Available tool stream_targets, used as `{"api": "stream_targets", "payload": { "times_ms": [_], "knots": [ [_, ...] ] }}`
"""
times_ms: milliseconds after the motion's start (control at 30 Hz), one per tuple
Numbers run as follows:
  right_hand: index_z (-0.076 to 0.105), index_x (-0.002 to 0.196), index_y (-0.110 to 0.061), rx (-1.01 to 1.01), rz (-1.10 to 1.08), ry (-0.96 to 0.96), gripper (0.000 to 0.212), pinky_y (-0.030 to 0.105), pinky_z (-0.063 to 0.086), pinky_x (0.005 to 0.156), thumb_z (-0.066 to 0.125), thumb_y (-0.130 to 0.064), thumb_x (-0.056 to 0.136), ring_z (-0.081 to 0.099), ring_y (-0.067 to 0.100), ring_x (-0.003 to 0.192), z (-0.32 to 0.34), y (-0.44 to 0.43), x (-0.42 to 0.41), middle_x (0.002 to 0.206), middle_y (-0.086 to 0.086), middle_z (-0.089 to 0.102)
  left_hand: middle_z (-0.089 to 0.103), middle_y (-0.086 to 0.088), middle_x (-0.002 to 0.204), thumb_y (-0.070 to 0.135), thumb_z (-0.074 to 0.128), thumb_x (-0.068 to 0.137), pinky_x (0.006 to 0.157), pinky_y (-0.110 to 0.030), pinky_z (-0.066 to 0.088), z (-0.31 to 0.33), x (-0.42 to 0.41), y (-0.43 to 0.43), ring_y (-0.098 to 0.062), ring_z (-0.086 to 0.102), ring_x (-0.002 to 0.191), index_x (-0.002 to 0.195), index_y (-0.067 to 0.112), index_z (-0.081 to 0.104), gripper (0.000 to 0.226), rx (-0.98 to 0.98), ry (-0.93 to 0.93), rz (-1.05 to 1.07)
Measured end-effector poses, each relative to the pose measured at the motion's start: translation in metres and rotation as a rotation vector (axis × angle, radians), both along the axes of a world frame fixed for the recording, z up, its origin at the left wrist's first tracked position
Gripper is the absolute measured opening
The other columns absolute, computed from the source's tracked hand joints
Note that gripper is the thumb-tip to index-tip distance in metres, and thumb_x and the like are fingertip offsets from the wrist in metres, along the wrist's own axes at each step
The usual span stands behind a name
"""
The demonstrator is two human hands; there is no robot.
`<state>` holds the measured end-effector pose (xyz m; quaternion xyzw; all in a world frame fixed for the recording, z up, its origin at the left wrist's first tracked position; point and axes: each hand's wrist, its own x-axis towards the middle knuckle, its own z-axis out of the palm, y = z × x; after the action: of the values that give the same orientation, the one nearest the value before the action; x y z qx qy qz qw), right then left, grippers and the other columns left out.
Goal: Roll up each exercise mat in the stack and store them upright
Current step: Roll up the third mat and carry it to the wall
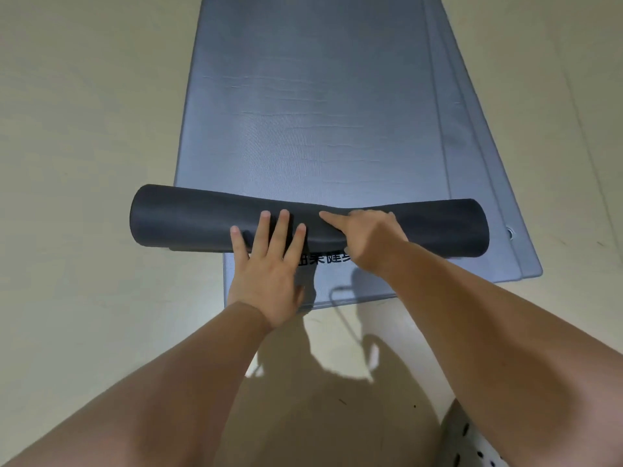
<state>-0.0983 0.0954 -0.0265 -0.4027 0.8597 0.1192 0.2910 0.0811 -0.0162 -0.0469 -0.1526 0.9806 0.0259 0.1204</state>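
Note:
A stack of grey-blue exercise mats [320,106] lies flat on the pale floor, running away from me. The top mat's near end is wound into a dark roll [188,217] lying crosswise over the stack. My left hand [269,264] presses flat against the roll's near side, fingers straight and spread. My right hand [367,230] rests on the roll's middle with the index finger stretched out along it; the roll dips under it. Black printed characters [332,257] show on the mat just below the roll, partly hidden by my hands.
Edges of the lower mats [472,136] fan out at the right side, with a metal eyelet [510,232] near the front right corner. Bare cream floor [84,129] surrounds the stack. A white spotted shoe [468,443] shows at the bottom right.

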Motion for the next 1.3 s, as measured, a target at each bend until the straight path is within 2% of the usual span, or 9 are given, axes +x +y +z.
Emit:
{"api": "stream_targets", "payload": {
  "times_ms": [167,367,500,600,733,833,933,1133,1300],
  "knots": [
    [0.028,0.161,-0.043,0.042,0.108,-0.193,0.081,0.036,0.047,0.101,0.069,-0.02,0.095,0.053,0.025,0.126,0.024,-0.006,0.002,0.146,-0.001,0.054,0.01,-0.019,0.168,0.059,0.036,0.082,0.115,-0.072,0.003,-0.01,0.033,0.015,-0.041,0.008,0.155,0.161,0.01,0.011,0.097,0.025,0.04,-0.019],
    [0.026,0.163,-0.038,0.089,0.037,-0.362,0.085,0.041,0.044,0.108,0.075,-0.029,0.094,0.053,0.027,0.128,0.029,0.0,-0.002,0.149,0.001,0.053,-0.006,-0.017,0.169,0.069,0.027,0.074,0.118,-0.07,0.003,-0.015,0.027,0.019,-0.039,-0.006,0.155,0.16,0.011,-0.008,0.11,0.068,-0.065,-0.004],
    [0.013,0.165,-0.038,0.008,-0.031,-0.298,0.08,0.046,0.039,0.113,0.062,-0.029,0.101,0.045,0.031,0.136,0.019,0.003,-0.001,0.154,0.008,0.045,-0.028,-0.014,0.165,0.079,0.042,0.077,0.118,-0.07,-0.006,-0.012,0.006,0.011,-0.036,-0.023,0.153,0.157,0.013,-0.024,0.122,0.081,-0.112,0.024],
    [-0.004,0.164,-0.038,-0.023,-0.063,-0.116,0.078,0.07,0.01,0.122,0.048,-0.039,0.106,0.002,0.04,0.158,0.015,0.008,0.017,0.172,0.012,0.008,-0.03,-0.013,0.164,0.086,0.048,0.073,0.116,-0.07,-0.009,-0.01,-0.022,-0.006,-0.035,-0.023,0.153,0.157,0.015,-0.024,0.132,0.066,-0.108,0.016],
    [-0.017,0.163,-0.028,-0.192,-0.136,0.123,0.091,0.073,-0.008,0.118,0.041,-0.062,0.102,-0.021,0.043,0.156,0.001,0.022,0.063,0.171,0.015,-0.022,-0.031,-0.01,0.164,0.091,0.047,0.067,0.118,-0.069,-0.007,-0.009,-0.061,-0.028,-0.033,-0.025,0.152,0.156,0.016,-0.026,0.138,0.089,-0.155,0.003],
    [-0.025,0.16,-0.024,-0.184,-0.167,0.169,0.098,0.075,-0.006,0.119,0.037,-0.069,0.099,-0.025,0.042,0.155,-0.022,0.047,0.07,0.167,0.015,-0.032,-0.029,-0.007,0.166,0.098,0.048,0.059,0.118,-0.068,-0.007,-0.009,-0.081,-0.041,-0.031,-0.024,0.153,0.157,0.018,-0.025,0.146,0.107,-0.203,0.001],
    [-0.036,0.154,-0.024,-0.125,-0.11,0.151,0.121,0.078,0.0,0.117,0.053,-0.075,0.089,-0.028,0.041,0.154,-0.036,0.055,0.053,0.162,0.013,-0.042,-0.029,-0.006,0.166,0.095,0.046,0.062,0.119,-0.068,-0.007,-0.008,-0.087,-0.045,-0.029,-0.024,0.153,0.159,0.019,-0.019,0.139,0.126,-0.175,0.002],
    [-0.033,0.156,-0.025,-0.063,-0.118,0.136,0.147,0.08,-0.002,0.116,0.074,-0.078,0.072,-0.029,0.04,0.154,-0.039,0.02,0.001,0.167,0.011,-0.034,0.008,-0.017,0.169,0.067,0.037,0.084,0.116,-0.074,0.006,-0.026,-0.041,-0.021,-0.038,0.008,0.156,0.159,0.005,0.023,0.099,0.028,0.147,-0.103],
    [-0.023,0.16,-0.032,-0.053,-0.169,0.076,0.145,0.079,-0.006,0.116,0.077,-0.079,0.067,-0.026,0.036,0.156,-0.035,-0.001,-0.035,0.17,0.007,-0.024,-0.019,-0.014,0.168,0.071,0.049,0.078,0.114,-0.077,0.004,-0.045,-0.033,-0.011,-0.035,-0.016,0.155,0.16,0.009,-0.004,0.115,0.098,-0.048,0.004]
  ]
}}
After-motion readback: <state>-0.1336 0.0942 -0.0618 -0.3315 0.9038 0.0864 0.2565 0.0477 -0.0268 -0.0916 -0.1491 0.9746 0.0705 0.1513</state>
